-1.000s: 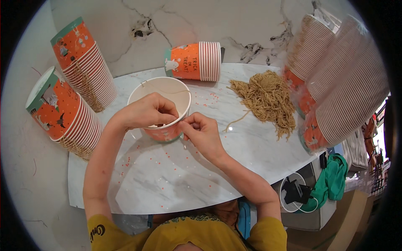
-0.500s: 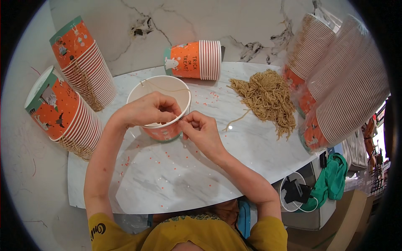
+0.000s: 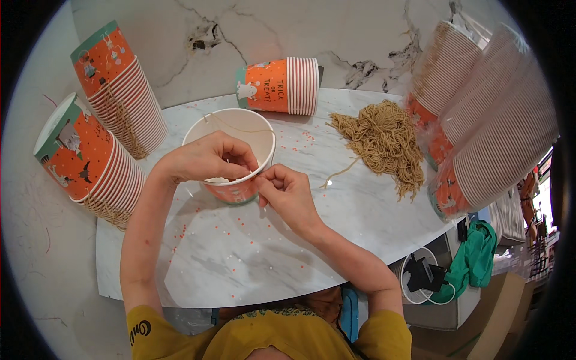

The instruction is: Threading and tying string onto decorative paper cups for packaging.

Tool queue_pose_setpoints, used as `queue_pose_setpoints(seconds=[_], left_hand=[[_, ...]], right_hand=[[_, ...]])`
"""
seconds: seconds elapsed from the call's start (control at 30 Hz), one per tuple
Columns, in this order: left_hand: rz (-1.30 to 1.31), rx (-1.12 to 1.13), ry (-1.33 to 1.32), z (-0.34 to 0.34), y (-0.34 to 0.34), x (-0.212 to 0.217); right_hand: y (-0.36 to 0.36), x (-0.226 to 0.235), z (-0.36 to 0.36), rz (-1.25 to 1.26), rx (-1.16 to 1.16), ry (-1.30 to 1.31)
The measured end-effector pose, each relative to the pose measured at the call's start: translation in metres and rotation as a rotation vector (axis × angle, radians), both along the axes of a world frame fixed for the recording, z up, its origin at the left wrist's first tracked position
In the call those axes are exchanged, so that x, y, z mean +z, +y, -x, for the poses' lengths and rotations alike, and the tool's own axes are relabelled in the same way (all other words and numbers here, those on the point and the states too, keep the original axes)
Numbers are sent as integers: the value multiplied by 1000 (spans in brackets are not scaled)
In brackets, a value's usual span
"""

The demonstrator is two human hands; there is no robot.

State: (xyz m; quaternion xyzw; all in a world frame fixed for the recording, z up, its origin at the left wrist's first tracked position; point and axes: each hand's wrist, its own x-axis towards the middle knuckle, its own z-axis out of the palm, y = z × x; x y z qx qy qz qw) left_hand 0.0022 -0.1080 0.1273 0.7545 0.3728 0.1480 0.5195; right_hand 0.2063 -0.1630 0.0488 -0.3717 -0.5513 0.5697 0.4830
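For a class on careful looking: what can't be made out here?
All in the head view:
Bottom inside the cup: mostly hidden by the left hand.
Anything in the right hand: covered by its curled fingers.
Bottom of the pail: under black pieces.
Yellow shirt: cut off by the lower edge.

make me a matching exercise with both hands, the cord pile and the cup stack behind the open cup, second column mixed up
Column 1
1. left hand
2. right hand
3. tan cord pile
4. cup stack behind the open cup

Column 2
A. lying on its side
B. at the outer side of the open cup's rim
C. in a loose heap on the table
D. over the open cup's mouth

Pairs: 1-D, 2-B, 3-C, 4-A
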Motion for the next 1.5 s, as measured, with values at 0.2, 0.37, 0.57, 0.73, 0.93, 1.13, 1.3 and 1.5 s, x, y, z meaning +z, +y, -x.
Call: queue_pose_setpoints(seconds=[0.2, 0.37, 0.57, 0.73, 0.93, 1.13, 1.3, 1.5], left_hand=[[-120, -9, 43, -4, -1, 2], [-182, -33, 80, -4, 1, 1], [-229, -42, 67, -4, 1, -4], [-258, 59, 38, 1, 2, -9], [-510, 305, 162, 11, -3, -6], [-629, 479, 51, 18, -39, 5], [-443, 423, -72, 9, -85, 3], [-614, 470, -44, -19, -105, -52]], right_hand=[[1, 9, -2, 152, 31, 46], [2, 9, -3, 191, 37, 69], [5, 9, -6, 119, 77, -13], [9, 3, -10, -251, 25, -403], [13, -6, -12, -894, -258, -790], [14, -4, -11, -993, -269, -778], [12, -4, -16, -837, -148, -614], [9, -6, -6, -490, 10, -239]])
